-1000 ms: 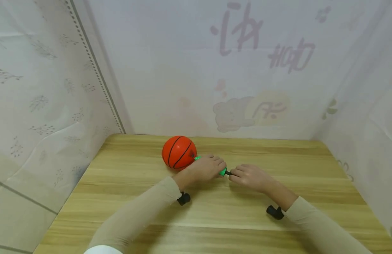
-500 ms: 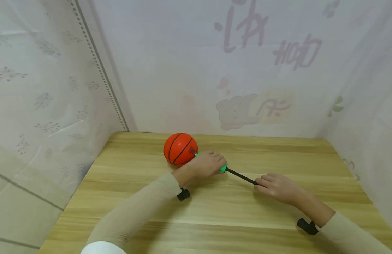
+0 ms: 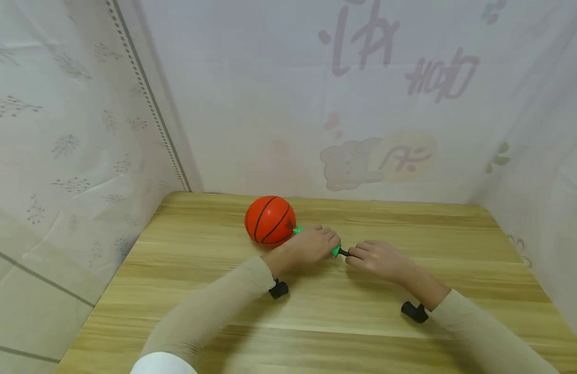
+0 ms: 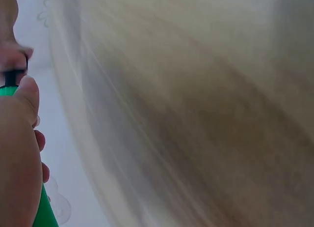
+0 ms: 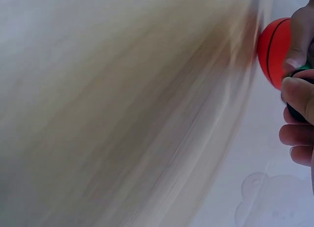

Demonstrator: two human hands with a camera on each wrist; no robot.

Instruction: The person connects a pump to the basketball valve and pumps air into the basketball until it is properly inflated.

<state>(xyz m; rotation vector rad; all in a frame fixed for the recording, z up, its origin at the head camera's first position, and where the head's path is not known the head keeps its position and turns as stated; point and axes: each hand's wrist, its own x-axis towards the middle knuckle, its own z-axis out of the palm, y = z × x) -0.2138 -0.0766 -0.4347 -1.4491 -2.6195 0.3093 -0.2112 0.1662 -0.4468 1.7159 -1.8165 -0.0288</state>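
My left hand (image 3: 313, 245) grips the green barrel of a hand pump (image 4: 45, 214), fingers wrapped over it. The pump's far end meets the orange-red toy basketball (image 3: 270, 221), which looks round with black lines. My right hand (image 3: 377, 259) holds the pump's black handle end, its thumb and fingers curled round it in the right wrist view. Only a short piece of the black rod (image 3: 344, 253) shows between the two hands. Most of the barrel is hidden under my left hand.
The wooden tabletop (image 3: 344, 348) lies under both arms. Pale printed sheets (image 3: 251, 104) stand at the back and both sides. A black wrist-worn device (image 3: 279, 289) hangs at the left wrist, another (image 3: 415, 312) at the right.
My right hand first drew the handle away to the right, baring a long stretch of black rod, then pushed it back toward the barrel. My left hand kept its grip beside the ball.
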